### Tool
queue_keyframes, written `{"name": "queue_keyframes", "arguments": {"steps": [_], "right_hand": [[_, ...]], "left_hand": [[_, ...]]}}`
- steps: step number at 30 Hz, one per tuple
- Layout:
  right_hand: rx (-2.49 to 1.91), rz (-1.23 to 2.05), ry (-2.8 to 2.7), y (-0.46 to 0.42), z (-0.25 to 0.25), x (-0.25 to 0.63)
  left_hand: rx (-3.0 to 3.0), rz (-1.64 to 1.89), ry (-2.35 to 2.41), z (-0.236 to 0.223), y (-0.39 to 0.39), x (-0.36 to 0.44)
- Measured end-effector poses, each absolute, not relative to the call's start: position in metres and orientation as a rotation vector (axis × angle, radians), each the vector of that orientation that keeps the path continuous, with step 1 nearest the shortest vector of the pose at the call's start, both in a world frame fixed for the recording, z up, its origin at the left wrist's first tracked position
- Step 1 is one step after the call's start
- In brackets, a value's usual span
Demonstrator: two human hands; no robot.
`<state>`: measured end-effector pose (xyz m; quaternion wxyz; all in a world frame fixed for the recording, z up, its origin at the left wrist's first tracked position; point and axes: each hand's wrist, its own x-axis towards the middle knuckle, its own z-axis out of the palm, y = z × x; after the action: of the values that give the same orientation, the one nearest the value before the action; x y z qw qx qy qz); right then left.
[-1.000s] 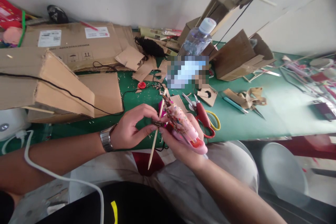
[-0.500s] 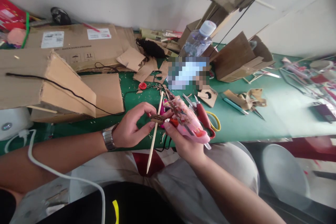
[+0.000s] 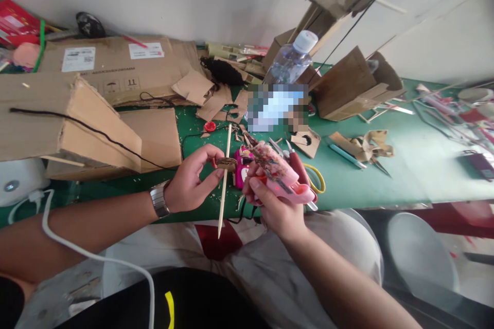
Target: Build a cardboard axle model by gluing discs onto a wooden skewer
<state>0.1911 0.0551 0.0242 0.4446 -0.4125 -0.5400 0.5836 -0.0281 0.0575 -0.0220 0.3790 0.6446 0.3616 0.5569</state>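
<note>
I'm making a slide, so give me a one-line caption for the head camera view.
Left hand pinches a cardboard disc threaded on a wooden stick; right hand grips a pink glue gun.

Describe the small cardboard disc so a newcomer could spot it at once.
By the near edge of the green table, find the left hand, a metal band around its wrist. That hand pinches the cardboard disc. Unlike the loose cardboard scraps farther back, it has a pale stick poking out on both sides.

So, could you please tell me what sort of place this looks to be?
Probably a craft or model-making workspace: the right hand holds a pink glue gun, and cut cardboard pieces and scissors lie on a green tabletop.
</note>
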Motion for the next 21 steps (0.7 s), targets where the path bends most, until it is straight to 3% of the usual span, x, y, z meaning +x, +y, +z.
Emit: {"name": "queue_keyframes", "arguments": {"steps": [12,17,21], "right_hand": [[-1.015,1.512,-1.179,0.084,0.052,0.201],[-1.249,1.564,-1.421,0.111,0.066,0.207],[-1.423,1.409,-1.709,0.136,0.08,0.193]], "left_hand": [[1.9,1.233,0.993,0.0,0.052,-0.029],[2.008,1.194,0.869,-0.001,0.049,-0.029],[2.014,1.158,0.762,-0.007,0.048,-0.029]]}}
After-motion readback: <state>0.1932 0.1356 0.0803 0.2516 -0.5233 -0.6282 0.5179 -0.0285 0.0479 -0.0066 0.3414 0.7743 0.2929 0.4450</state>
